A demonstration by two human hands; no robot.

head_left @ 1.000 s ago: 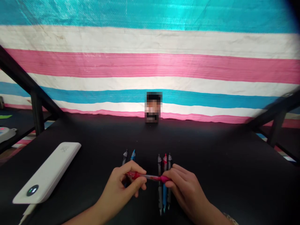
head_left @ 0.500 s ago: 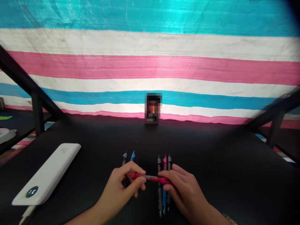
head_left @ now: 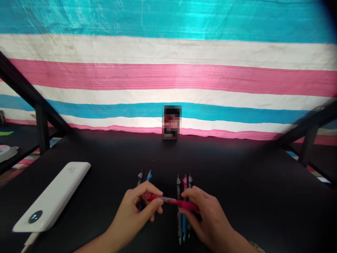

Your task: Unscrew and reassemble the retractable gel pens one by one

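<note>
My left hand [head_left: 138, 209] pinches a red pen [head_left: 170, 200] with a clear middle between thumb and fingers. The pen lies almost level, its pink grip end pointing right. At that end, my right hand [head_left: 209, 212] has its thumb and fingers around the pink grip. Under the pen and beside my right hand, three pens lie side by side: a dark pen [head_left: 179, 225], a pen with a red top [head_left: 185, 181] and blue lower part, and another dark pen [head_left: 190, 178]. Behind my left hand, a dark pen [head_left: 140, 175] and a blue pen [head_left: 149, 175] are partly hidden.
A white power bank [head_left: 56, 195] with a lit round display and a cable [head_left: 31, 240] lies on the black table [head_left: 116, 151] at left. A small pixelated object [head_left: 172, 123] stands at the back edge. Black frame bars [head_left: 42, 126] flank the table before a striped sheet [head_left: 168, 77].
My right hand has shifted slightly right along the pen, its fingers opening wider so more of the pink grip shows. My left hand stays almost in place.
</note>
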